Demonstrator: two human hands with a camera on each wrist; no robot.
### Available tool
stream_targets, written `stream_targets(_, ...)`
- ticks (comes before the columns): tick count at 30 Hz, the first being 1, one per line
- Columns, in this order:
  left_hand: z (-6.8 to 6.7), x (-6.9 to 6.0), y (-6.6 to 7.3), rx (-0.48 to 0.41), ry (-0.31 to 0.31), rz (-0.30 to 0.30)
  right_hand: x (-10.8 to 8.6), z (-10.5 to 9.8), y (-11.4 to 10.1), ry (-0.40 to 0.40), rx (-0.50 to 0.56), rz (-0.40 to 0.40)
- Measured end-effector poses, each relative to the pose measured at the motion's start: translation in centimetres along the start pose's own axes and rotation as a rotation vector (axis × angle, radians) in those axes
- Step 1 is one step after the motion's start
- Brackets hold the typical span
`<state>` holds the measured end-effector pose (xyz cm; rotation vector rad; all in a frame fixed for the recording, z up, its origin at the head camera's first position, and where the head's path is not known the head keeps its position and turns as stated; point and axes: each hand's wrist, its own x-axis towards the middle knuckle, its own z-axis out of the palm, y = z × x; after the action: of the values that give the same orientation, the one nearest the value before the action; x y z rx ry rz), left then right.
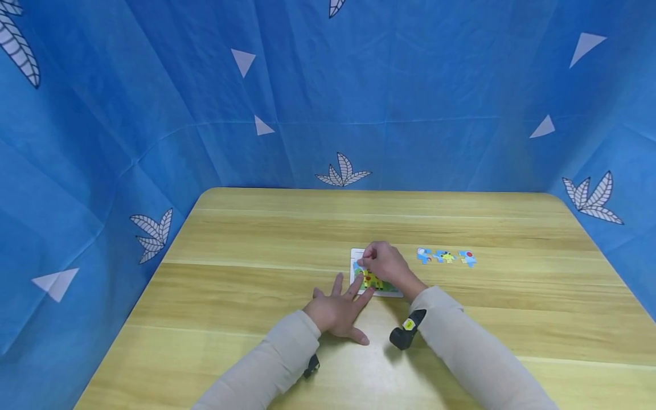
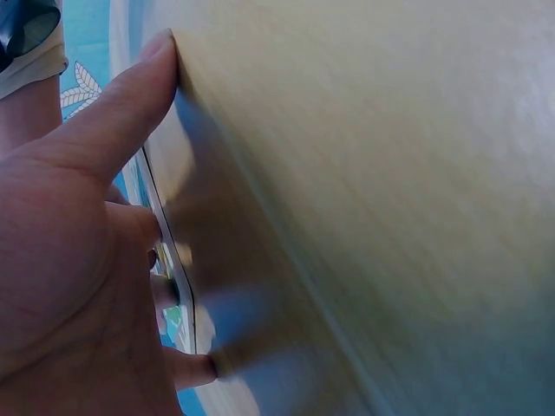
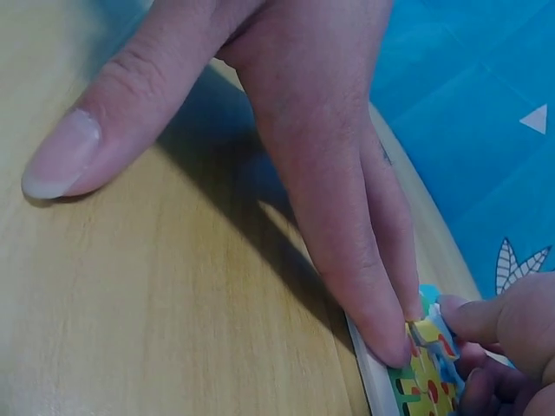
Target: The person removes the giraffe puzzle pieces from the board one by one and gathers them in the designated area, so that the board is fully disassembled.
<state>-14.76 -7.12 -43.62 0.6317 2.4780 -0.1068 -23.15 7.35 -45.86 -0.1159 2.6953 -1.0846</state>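
Note:
A white-edged puzzle board (image 1: 353, 266) with a yellow giraffe picture (image 1: 373, 281) lies on the table. My left hand (image 1: 339, 314) is spread, its fingertips resting on the board's near left part; its thumb points out over the wood. At the board's upper left, my right hand (image 1: 388, 266) pinches a small puzzle piece. The right wrist view shows this piece (image 3: 436, 336) tilted against the picture, between my left fingertips and my right hand (image 3: 512, 342). In the left wrist view, my left hand (image 2: 78, 260) hides most of the board (image 2: 182, 290).
Right of the board lie three spots of loose pieces: a blue one (image 1: 423, 255), a blue and yellow group (image 1: 445, 257) and a blue one with a red spot (image 1: 468, 258). A blue patterned cloth (image 1: 328, 85) hangs behind the wooden table (image 1: 256, 239).

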Motion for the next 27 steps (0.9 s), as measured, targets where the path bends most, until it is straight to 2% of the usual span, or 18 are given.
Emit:
stream_targets(12, -0.1, -0.1, 0.0, 0.006, 0.0, -0.009, 0.1, 0.1, -0.3, 0.04, 0.014, 0.022)
stream_targets(19, -0.1, -0.1, 0.1, -0.007, 0.006, -0.01, -0.1, -0.1, 0.3, 0.053, 0.106, 0.006)
stream_targets(27, -0.2, -0.2, 0.1, -0.034, 0.007, -0.004, -0.5, -1.4, 1.6, 0.083, 0.205, -0.018)
